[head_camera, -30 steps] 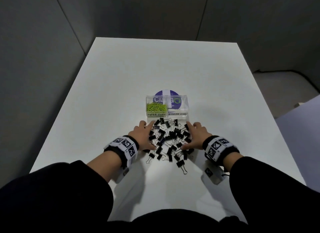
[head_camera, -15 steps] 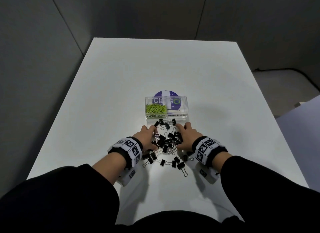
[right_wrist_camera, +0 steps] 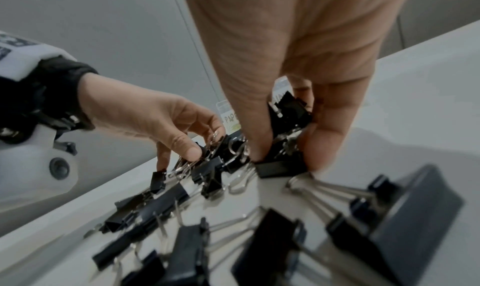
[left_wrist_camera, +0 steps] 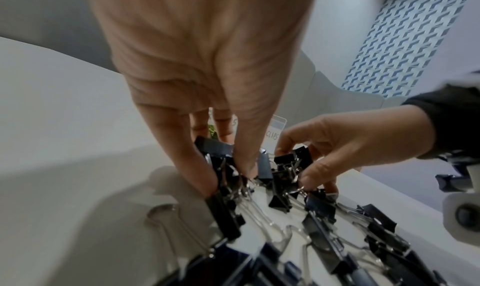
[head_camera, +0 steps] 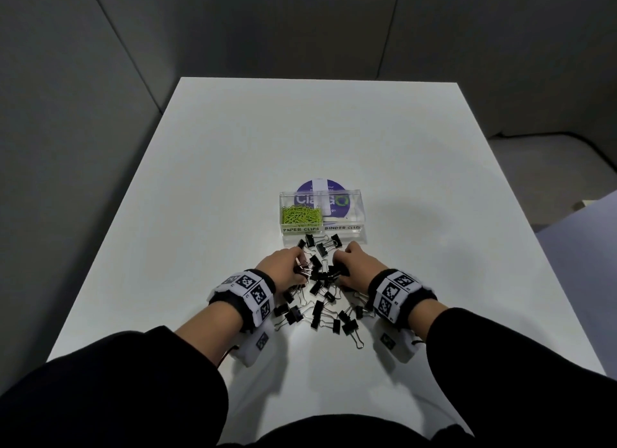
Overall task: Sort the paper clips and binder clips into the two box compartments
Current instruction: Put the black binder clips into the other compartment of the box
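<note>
Nearest to you, between your two wrists, loose binder clips (head_camera: 322, 314) lie scattered on the white bench (head_camera: 233, 154), their wire handles pointing in every direction; they are not yet gathered, probably because one scoop cannot take the whole pile. A little farther, your left hand (head_camera: 283, 270) and your right hand (head_camera: 356, 268) face each other across the middle of the pile, and this placing makes sense if you want to collect many clips at once instead of one by one. The fingers (left_wrist_camera: 200, 167) of the left hand are curled down into the heap, with thumb and forefinger closed around a small bunch of black bodies and silver handles. The fingers (right_wrist_camera: 322, 146) of the right hand are also bent, and the thumb and the other fingers pinch a cluster of clips between them, one clip standing up inside the grip. So both hands have hold of clips, while many more lie under and behind them, just touching the fingertips. Beyond the hands a few clips lie just before the clear box (head_camera: 362, 210). Its left compartment, labelled for paper clips, holds the green paper clips (head_camera: 301, 215); the right one, labelled for binder clips, seems to hold no clips yet, so I judge this half of the sorting is only beginning.
</note>
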Motion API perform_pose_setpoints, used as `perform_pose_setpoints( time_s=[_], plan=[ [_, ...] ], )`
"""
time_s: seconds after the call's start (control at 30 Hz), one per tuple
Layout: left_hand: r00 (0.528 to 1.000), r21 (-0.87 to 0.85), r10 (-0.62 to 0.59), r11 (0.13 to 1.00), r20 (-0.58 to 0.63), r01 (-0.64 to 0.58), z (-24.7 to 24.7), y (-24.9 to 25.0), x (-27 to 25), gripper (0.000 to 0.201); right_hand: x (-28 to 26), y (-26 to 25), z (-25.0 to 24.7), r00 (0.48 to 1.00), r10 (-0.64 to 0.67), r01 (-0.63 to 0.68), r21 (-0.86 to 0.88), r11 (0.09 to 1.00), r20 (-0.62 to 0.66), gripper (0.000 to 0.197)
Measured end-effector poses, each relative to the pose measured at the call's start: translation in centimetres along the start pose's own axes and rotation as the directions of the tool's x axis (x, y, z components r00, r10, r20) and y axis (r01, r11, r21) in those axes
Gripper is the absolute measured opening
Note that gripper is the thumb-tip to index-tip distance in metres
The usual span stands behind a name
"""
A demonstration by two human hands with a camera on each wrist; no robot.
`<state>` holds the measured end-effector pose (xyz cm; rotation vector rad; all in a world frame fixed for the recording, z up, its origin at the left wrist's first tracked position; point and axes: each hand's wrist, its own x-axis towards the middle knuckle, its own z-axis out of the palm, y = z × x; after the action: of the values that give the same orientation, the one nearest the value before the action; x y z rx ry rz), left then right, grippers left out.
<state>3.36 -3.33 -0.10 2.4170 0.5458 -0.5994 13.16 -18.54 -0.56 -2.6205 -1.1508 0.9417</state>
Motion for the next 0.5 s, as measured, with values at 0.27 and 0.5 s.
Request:
perform_pose_setpoints(
  time_s=[0.27, 0.5],
  plan=[
    [0.994, -0.135, 0.060, 0.988, -0.087, -0.072, -0.1, -0.5, -0.8, 0.023, -0.7, 1.6, -0.6, 0.991, -0.026, 0.045, 0.146, 0.988, -0.130, 0.024],
    [0.919, -0.145, 0.238, 0.945, -0.314, -0.294, -2.2, 0.4, -2.6, 0.021, -1.0, 1.7, -4.0, 0.922, -0.108, 0.187, 0.185, 0.965, -0.372, 0.022]
  ],
)
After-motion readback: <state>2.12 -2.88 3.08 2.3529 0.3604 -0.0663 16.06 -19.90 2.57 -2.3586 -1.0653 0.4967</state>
